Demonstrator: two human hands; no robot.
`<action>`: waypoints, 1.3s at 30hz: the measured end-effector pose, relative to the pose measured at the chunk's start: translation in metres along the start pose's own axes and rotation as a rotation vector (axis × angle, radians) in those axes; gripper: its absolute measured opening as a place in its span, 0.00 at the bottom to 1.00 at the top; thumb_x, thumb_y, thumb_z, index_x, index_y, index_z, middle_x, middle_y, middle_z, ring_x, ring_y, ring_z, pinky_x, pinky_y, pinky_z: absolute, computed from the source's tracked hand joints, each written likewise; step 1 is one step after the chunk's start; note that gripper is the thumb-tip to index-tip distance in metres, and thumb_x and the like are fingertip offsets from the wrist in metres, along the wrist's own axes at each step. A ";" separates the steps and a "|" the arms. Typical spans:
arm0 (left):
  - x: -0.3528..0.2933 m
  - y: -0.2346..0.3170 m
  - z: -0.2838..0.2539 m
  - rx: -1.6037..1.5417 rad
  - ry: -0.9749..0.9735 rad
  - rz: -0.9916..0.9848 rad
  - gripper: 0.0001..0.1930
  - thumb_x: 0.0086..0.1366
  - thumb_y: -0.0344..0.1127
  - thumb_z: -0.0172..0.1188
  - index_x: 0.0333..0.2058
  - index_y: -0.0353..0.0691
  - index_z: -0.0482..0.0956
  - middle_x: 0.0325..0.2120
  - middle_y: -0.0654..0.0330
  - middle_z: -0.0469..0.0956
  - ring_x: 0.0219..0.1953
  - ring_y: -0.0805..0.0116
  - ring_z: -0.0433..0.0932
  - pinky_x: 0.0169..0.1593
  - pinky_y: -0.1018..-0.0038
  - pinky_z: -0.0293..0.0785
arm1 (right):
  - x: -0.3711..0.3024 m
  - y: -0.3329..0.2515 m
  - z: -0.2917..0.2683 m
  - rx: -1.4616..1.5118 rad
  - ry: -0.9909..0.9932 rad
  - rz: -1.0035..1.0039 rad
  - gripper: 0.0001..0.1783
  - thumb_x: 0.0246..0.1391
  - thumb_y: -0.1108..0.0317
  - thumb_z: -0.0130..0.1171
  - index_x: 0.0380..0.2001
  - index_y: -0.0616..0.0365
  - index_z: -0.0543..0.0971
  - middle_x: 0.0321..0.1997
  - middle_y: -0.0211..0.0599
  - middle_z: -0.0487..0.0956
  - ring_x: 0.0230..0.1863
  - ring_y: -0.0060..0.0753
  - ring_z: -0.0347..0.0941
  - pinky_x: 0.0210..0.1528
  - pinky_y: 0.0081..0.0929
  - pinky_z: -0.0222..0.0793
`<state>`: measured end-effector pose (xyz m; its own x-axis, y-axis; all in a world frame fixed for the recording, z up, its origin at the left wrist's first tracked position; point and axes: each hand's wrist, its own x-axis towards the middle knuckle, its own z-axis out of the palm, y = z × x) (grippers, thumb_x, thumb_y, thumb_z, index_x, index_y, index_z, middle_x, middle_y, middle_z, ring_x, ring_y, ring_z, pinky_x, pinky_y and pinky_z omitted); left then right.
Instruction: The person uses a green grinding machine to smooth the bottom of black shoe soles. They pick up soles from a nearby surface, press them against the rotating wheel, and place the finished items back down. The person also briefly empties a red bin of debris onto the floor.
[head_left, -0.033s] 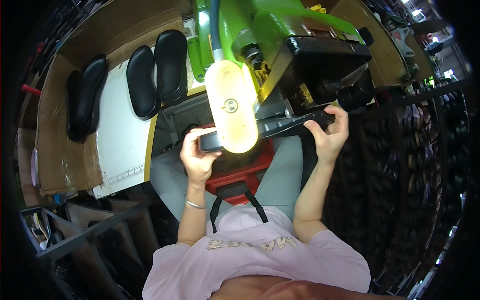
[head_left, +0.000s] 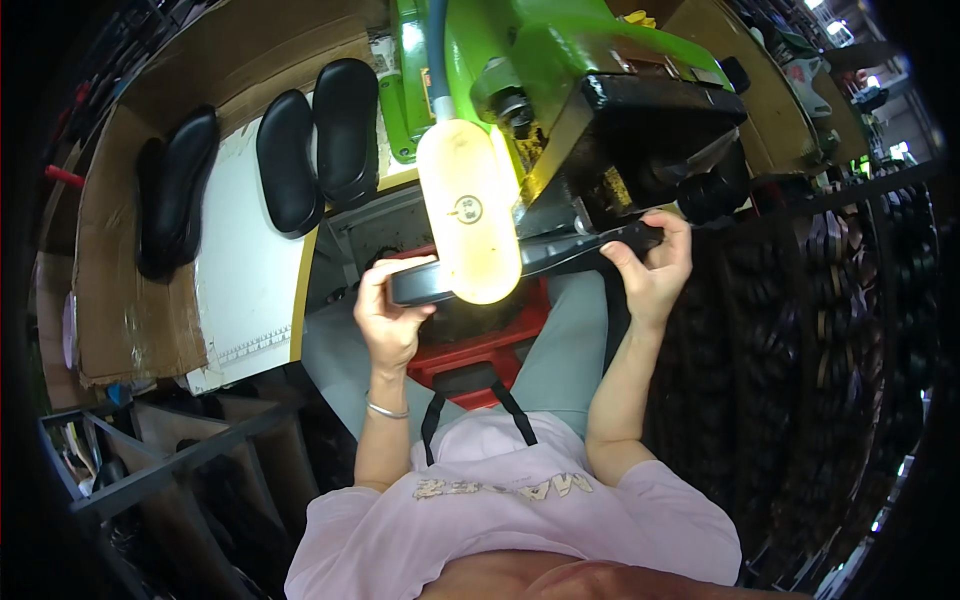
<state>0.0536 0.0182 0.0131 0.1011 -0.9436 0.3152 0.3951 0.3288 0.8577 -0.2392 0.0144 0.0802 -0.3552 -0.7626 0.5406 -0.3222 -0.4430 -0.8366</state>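
Observation:
A black shoe sole point(head_left: 565, 253) is held on edge between my two hands, under the front of a machine. My left hand point(head_left: 387, 318) pinches its thicker left end, fingers above and thumb below. At the narrower right end, my right hand point(head_left: 655, 268) grips with thumb and fingers. A bright oval lamp point(head_left: 465, 215) hides the sole's middle. Just behind the sole is the machine's black housing point(head_left: 650, 110), nearest to my right hand. Whether the sole touches the machine I cannot tell.
Several more black soles point(head_left: 346, 130) lie to the left on a white board point(head_left: 245, 270) and brown cardboard point(head_left: 140, 330). The green machine body point(head_left: 560, 50) rises at the back. Dark racks point(head_left: 780, 350) stand at right, a divided shelf point(head_left: 190, 460) at lower left. A red stool point(head_left: 480, 350) shows between my legs.
Both hands and the sole have shifted slightly to the left. The grip of each hand is the same.

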 end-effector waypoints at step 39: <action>0.153 0.169 -0.320 1.955 0.088 0.104 0.20 0.45 0.23 0.70 0.38 0.36 0.74 0.41 0.55 0.73 0.47 0.51 0.70 0.50 0.60 0.71 | -0.127 0.061 0.072 0.226 -0.465 0.744 0.12 0.53 0.77 0.64 0.41 0.61 0.75 0.34 0.31 0.77 0.34 0.19 0.74 0.40 0.17 0.72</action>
<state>0.4279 -0.0831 0.0763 0.1152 -0.8996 0.4212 -0.9933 -0.1002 0.0575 -0.1503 0.0501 -0.0464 0.0033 -0.9806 -0.1959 0.0460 0.1958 -0.9796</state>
